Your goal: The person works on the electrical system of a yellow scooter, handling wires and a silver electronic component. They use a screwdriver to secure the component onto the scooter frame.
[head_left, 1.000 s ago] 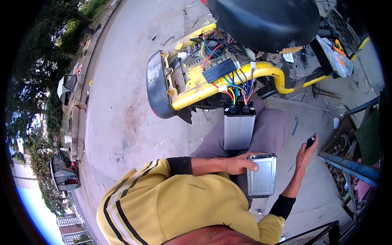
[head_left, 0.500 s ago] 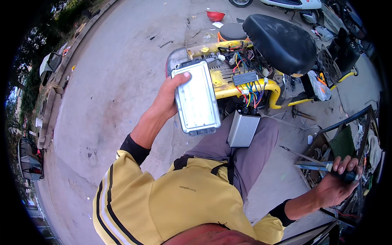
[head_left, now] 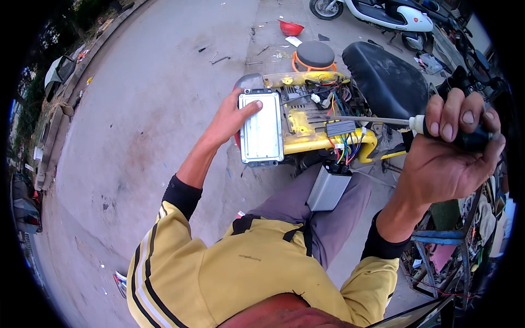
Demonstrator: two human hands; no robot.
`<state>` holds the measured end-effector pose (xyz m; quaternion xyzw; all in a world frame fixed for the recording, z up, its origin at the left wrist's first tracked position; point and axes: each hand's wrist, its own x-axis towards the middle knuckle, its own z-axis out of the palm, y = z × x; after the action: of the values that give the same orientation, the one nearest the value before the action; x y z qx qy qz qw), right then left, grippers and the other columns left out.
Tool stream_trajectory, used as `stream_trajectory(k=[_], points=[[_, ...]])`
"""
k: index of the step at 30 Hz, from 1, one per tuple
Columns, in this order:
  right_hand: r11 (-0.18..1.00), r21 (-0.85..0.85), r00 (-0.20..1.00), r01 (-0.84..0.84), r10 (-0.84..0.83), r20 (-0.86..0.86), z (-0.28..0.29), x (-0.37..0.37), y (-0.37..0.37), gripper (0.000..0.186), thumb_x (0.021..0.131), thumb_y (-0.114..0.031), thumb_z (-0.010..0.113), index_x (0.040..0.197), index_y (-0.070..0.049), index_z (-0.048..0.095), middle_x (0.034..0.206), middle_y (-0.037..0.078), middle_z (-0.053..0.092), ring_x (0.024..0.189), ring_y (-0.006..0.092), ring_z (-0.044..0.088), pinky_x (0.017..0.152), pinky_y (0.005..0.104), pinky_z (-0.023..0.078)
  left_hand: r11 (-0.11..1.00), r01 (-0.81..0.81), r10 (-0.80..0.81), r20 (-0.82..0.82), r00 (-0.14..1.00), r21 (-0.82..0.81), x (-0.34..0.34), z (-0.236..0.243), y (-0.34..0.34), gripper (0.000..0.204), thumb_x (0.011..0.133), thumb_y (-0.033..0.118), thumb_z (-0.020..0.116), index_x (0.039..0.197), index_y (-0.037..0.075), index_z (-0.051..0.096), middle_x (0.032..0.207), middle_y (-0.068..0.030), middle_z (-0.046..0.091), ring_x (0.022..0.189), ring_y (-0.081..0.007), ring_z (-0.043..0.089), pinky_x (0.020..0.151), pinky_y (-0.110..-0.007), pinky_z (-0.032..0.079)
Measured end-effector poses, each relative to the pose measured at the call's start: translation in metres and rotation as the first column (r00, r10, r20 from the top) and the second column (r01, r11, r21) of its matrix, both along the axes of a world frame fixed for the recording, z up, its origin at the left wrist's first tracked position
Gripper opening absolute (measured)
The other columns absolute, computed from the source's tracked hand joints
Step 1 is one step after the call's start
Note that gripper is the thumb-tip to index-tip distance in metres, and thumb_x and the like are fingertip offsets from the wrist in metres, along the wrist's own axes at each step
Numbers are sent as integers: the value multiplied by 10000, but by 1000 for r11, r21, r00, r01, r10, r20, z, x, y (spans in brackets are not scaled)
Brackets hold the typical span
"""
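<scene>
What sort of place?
Probably an outdoor roadside repair spot: a yellow tubular vehicle frame with exposed multicoloured wiring, a white scooter on grey concrete, and a black-handled steel screwdriver in the right hand.

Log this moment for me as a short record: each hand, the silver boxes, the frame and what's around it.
Left hand: holds flat silver box by its left edge, thumb on its face
Right hand: grips screwdriver, shaft pointing left
Screwdriver tip contact: cannot tell
Finned silver box: in front of the person's legs, coloured wires at its upper end
Yellow frame: internals exposed
Black seat: right of the exposed part
Beyond: red bowl-shaped thing, white scooter
</scene>
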<state>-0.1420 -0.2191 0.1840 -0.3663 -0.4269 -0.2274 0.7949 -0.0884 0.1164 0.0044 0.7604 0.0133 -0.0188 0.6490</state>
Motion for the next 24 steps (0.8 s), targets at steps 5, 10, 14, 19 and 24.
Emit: stream_trajectory(k=[5, 10, 14, 19, 24], points=[[997, -51, 998, -58, 58, -13, -9, 55, 42, 308, 1115, -339, 450, 1111, -67, 594, 913, 55, 484, 719, 171, 461, 626, 341, 399, 894, -123, 49, 180, 982, 430, 4, -6, 8, 612, 938, 347, 748, 1339, -84, 581, 1092, -180, 712, 966, -236, 697, 877, -356, 540], [991, -66, 993, -115, 113, -24, -10, 85, 70, 301, 1114, -333, 452, 1081, -58, 570, 925, 64, 504, 729, 176, 483, 632, 351, 420, 916, -170, 98, 207, 973, 363, 4, -15, 6, 614, 911, 343, 778, 1348, -47, 595, 1131, -178, 699, 1032, -249, 680, 914, -367, 527], [959, -209, 970, -192, 218, 107, 1, 105, 94, 276, 1088, -298, 547, 1188, -44, 594, 1005, 95, 596, 847, 198, 601, 732, 375, 517, 775, -294, -38, 504, 863, 560, 12, -12, 0, 665, 870, 348, 807, 1372, -33, 597, 1269, -192, 657, 1152, -303, 653, 988, -401, 514], [995, 1, 946, 103, -97, -310, 11, 83, 140, 284, 1081, -329, 570, 984, -67, 521, 771, 56, 504, 549, 129, 498, 501, 275, 429, 870, -54, -73, 237, 969, 491, 13, 2, -10, 730, 819, 357, 850, 1392, -20, 599, 1273, -178, 655, 1174, -316, 650, 1004, -414, 511], [994, -34, 943, 104, -109, -314, 10, 91, 148, 271, 1086, -318, 560, 992, -66, 531, 765, 49, 506, 540, 123, 494, 498, 273, 425, 892, -56, -59, 238, 969, 449, 14, 3, -11, 745, 792, 377, 873, 1374, -10, 617, 1243, -168, 667, 1161, -310, 658, 992, -413, 513]])
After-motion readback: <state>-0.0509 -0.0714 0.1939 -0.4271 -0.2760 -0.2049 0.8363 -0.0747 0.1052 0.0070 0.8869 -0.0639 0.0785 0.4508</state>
